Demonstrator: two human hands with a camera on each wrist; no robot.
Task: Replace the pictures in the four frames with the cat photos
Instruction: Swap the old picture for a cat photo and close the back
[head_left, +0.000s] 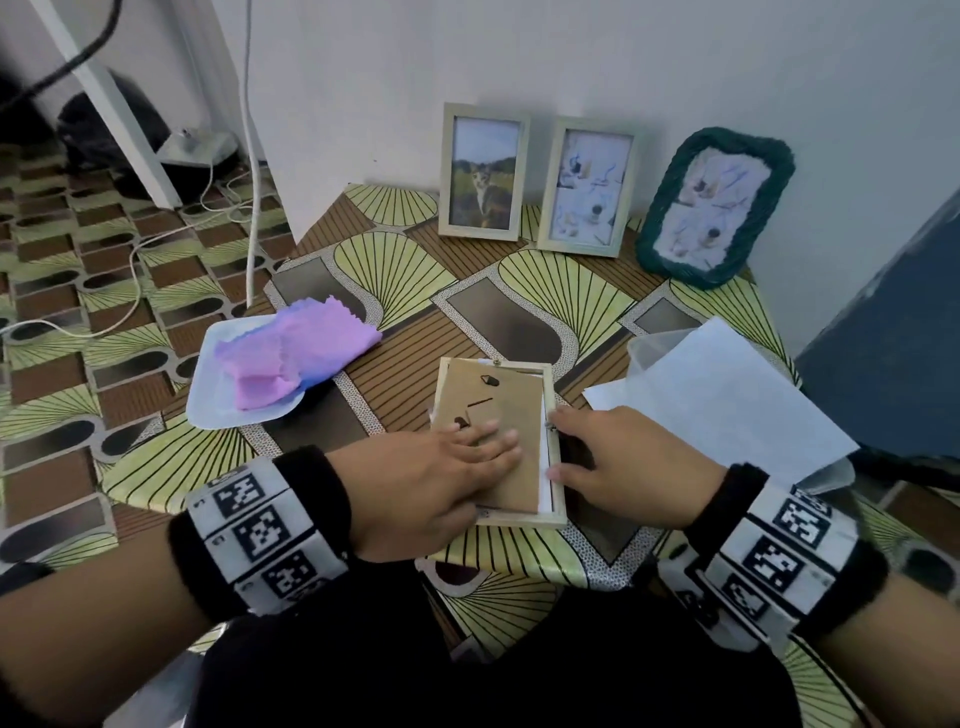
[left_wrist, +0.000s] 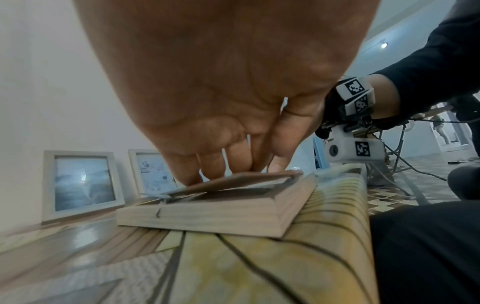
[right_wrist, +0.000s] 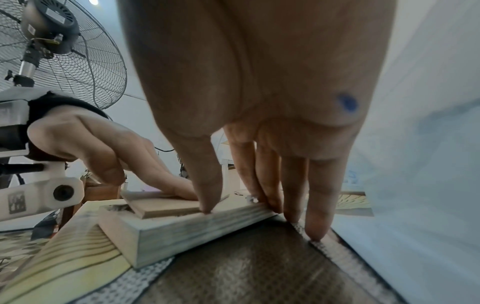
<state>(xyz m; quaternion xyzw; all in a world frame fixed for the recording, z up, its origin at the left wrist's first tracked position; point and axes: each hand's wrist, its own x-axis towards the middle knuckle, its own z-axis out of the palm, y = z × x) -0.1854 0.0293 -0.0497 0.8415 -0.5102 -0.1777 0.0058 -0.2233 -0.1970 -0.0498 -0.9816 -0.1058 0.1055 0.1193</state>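
A light wooden frame (head_left: 555, 499) lies face down near the table's front edge. Its brown backing board (head_left: 511, 410) sits askew in the recess, one side raised above the rail (left_wrist: 233, 183). A white sheet edge (head_left: 544, 457) shows beneath it. My left hand (head_left: 441, 467) presses flat on the board with straight fingers (left_wrist: 221, 164). My right hand (head_left: 613, 457) rests along the frame's right rail (right_wrist: 194, 230): the thumb and two fingertips (right_wrist: 259, 185) touch the rail by a small metal clip, and the other fingers touch the table. At the back stand a frame with a cat photo (head_left: 483, 174), a frame with an abstract picture (head_left: 589, 189) and a green woven frame (head_left: 714, 208).
White paper sheets (head_left: 727, 395) lie on a clear container right of the frame. A white tray (head_left: 208, 400) holding a pink and purple cloth (head_left: 296, 348) sits to the left. The wall is close behind the table; cables run over the floor at left. A fan (right_wrist: 52, 51) stands beyond.
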